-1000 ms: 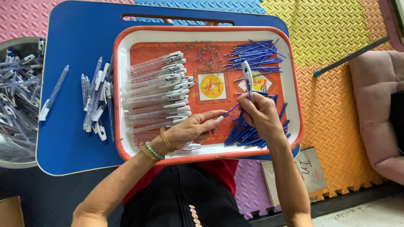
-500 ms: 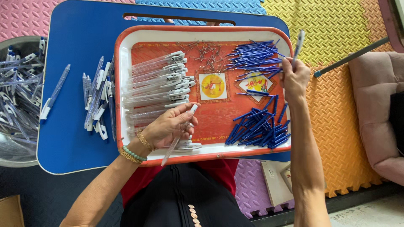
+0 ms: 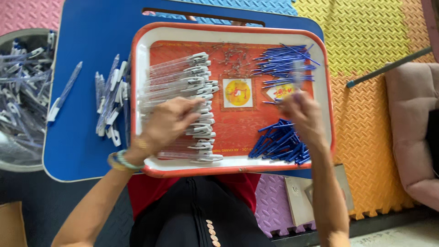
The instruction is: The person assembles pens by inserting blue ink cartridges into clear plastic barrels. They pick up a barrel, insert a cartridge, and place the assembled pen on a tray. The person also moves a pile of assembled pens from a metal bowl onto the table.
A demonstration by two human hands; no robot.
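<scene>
Centrally, a red-rimmed tray (image 3: pixel 320 82) rests on a blue lap table (image 3: pixel 91 55) over the seated person's knees. Along the tray's left side lies a row of clear pen barrels with white clips (image 3: pixel 183 91); at upper right lies a sheaf of thin blue refills (image 3: pixel 279 61), at lower right a heap of short blue pen parts (image 3: pixel 279 144), and at top centre a scatter of small metal springs (image 3: pixel 235 57).

The left hand (image 3: pixel 167 123) lies over the middle of the barrel row, fingers curled down onto it; whether a barrel is already pinched cannot be told. The right hand (image 3: pixel 299 112), blurred, is raised between the refills and the blue heap and holds a pale, upright pen barrel (image 3: pixel 298 75) between thumb and fingers.

Judged from this layout, the step in hand is pen assembly: one barrel is being fitted at the right while the left hand selects another. The next move appears to call for a firm pinch on a single barrel without disturbing its neighbours, and for lining a slim part up with the barrel's bore.

Finished-looking pens (image 3: pixel 109 105) lie on the table left of the tray; more fill a grey tub (image 3: pixel 18 91).
</scene>
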